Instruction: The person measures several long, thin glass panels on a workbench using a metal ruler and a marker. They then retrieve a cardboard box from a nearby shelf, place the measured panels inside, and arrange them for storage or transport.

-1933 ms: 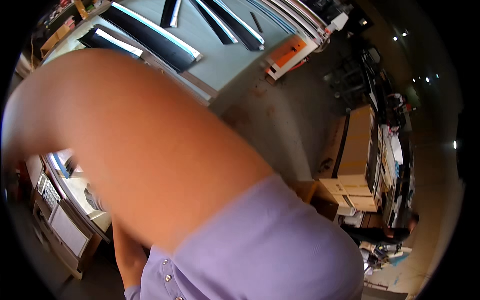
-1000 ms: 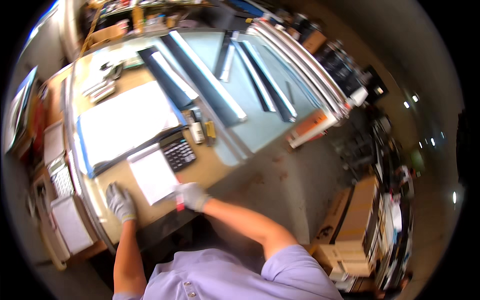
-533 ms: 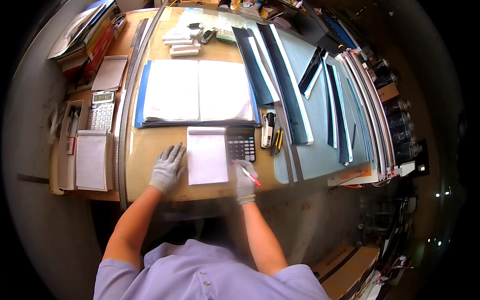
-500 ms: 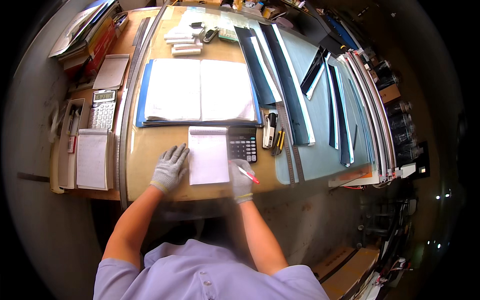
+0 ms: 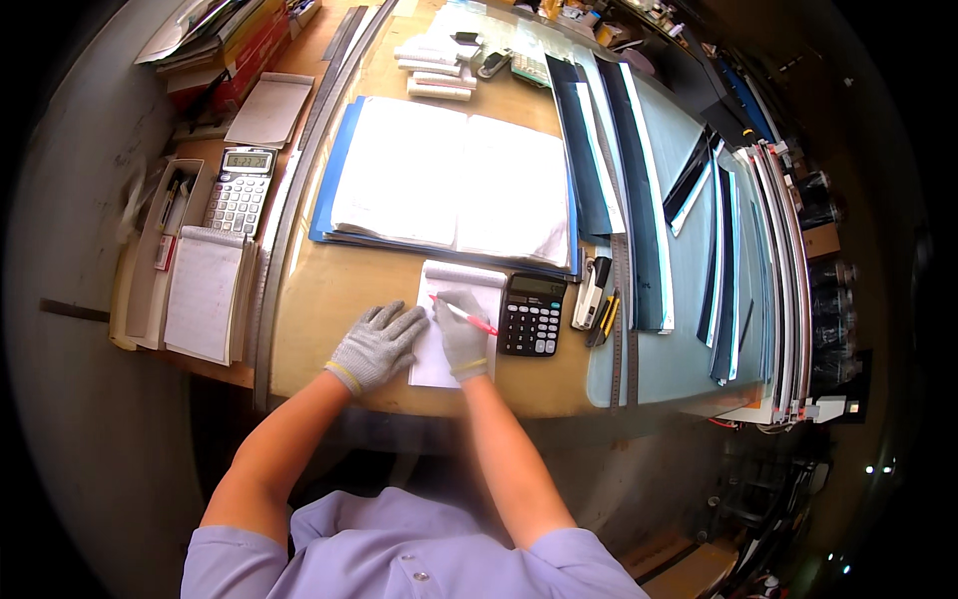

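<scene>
We're pinching a slim red-and-white pen (image 5: 484,325) in our grey-gloved right hand (image 5: 465,336); our grey-gloved left hand (image 5: 379,346), loosely spread, seemingly steadies the white paper notepad (image 5: 430,363).

Big blue folder (image 5: 349,170) lying wide open, white pages (image 5: 514,190) facing up. Off its lower right corner there's a black-and-white stapler (image 5: 589,299) with a yellow cutter (image 5: 608,317) just beside it, then a long ruler (image 5: 618,354). Dark pale-edged strips (image 5: 642,230) lie around the right side. Far left: silver calculator (image 5: 238,205), thick paper pad (image 5: 205,293), red box (image 5: 249,52).
</scene>
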A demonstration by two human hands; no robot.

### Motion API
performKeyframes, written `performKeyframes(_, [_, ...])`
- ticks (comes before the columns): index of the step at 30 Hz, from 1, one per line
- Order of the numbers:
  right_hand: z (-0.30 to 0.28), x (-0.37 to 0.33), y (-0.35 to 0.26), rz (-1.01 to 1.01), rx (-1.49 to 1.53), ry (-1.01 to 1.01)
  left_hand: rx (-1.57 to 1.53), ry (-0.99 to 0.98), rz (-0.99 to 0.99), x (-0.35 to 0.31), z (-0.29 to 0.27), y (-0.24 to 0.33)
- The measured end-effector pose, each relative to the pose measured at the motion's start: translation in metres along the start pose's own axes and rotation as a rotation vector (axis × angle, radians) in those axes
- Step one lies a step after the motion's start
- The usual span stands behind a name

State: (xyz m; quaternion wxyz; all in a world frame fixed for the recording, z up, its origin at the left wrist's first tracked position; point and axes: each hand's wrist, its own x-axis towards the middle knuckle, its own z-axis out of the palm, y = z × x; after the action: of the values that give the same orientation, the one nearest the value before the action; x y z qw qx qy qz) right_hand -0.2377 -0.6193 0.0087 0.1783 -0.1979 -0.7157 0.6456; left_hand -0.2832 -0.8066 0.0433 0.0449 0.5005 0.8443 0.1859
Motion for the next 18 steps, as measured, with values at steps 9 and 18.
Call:
performKeyframes(9, [0.008,-0.01,0.005,-0.229,-0.205,0.098,-0.056,0.027,-0.02,-0.003,0.003,-0.004])
performKeyframes(18, [0.009,-0.013,0.016,-0.111,-0.158,0.123,-0.064,0.043,-0.015,-0.001,0.01,-0.007])
